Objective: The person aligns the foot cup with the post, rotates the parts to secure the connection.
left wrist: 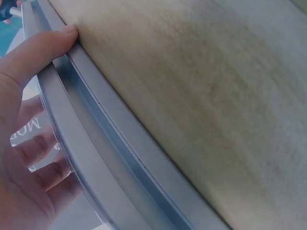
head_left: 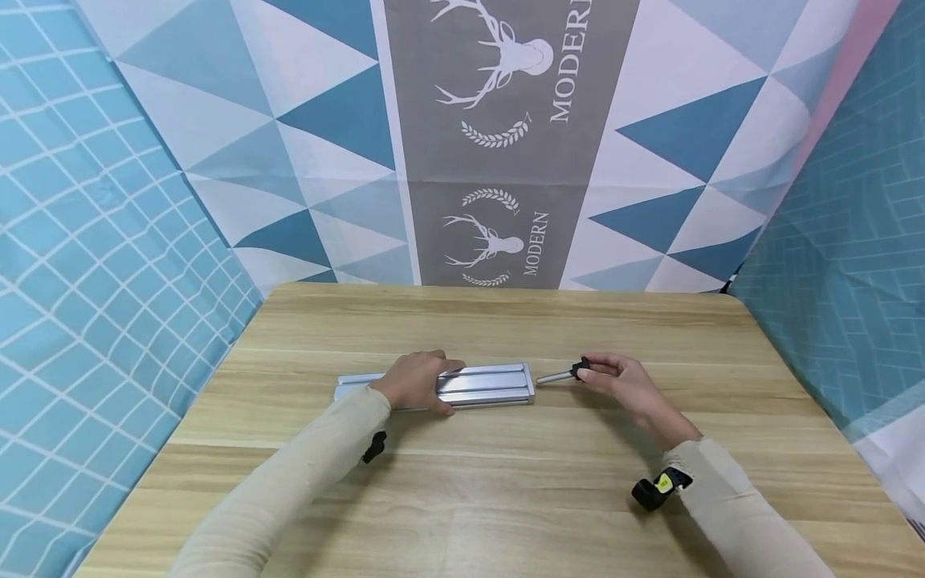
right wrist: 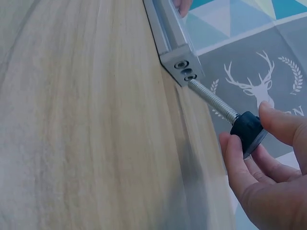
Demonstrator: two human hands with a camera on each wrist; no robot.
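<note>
A silver aluminium profile [head_left: 484, 385] with long grooves lies on the wooden table. My left hand [head_left: 419, 381] grips it from above, the thumb [left wrist: 53, 43] over the near grooved face and the fingers on the far side. The right hand [head_left: 614, 381] pinches the black round base [right wrist: 247, 132] of a levelling foot between thumb and fingers. Its threaded rod [right wrist: 213, 101] points at the profile's end plate [right wrist: 181, 67], which has several holes in a row. The rod's tip is right at the lowest of those holes in the right wrist view.
The wooden table [head_left: 462, 498] spreads out on all sides of the profile. Behind it hangs a patterned cloth [head_left: 477, 160] with deer heads and triangles. Blue tiled-pattern cloth [head_left: 108, 265] flanks the left side. A black strap with a camera [head_left: 658, 488] sits on the right wrist.
</note>
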